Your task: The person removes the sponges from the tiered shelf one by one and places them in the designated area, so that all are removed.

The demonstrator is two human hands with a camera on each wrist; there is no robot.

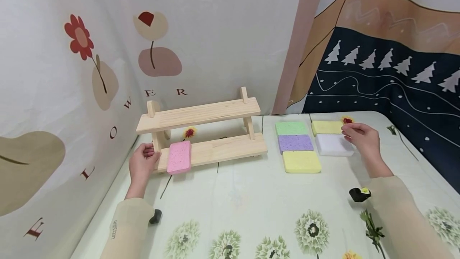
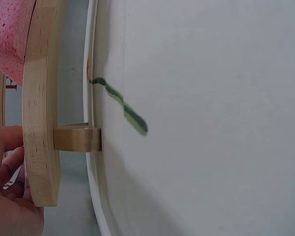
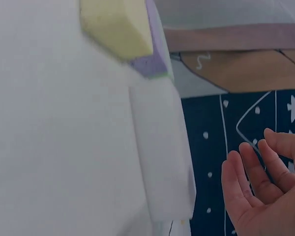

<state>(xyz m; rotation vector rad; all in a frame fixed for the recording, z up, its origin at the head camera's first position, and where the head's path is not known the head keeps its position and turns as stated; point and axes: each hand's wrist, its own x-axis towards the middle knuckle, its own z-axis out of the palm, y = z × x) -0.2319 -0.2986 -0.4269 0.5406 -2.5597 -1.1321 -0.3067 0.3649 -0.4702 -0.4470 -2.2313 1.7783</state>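
Note:
My left hand (image 1: 142, 164) rests at the left end of a small two-tier wooden shelf (image 1: 212, 151), fingers loosely curled. In the left wrist view its fingers (image 2: 11, 164) lie against the upper side of the lower board (image 2: 42, 142), not round it. Just right of that hand, a pink sponge (image 1: 179, 157) lies on the lower board, its near end jutting past the front edge. My right hand (image 1: 364, 141) hovers over the right end of a white sponge (image 1: 333, 145). Its fingers are half bent and hold nothing, as the right wrist view shows.
Left of the white sponge, green (image 1: 292, 128), purple (image 1: 296, 143) and yellow (image 1: 302, 161) sponges lie in a column. Another yellow sponge (image 1: 326, 127) sits behind the white one. A flower-printed cloth (image 1: 237, 203) covers the table; printed curtains (image 1: 223, 31) hang behind.

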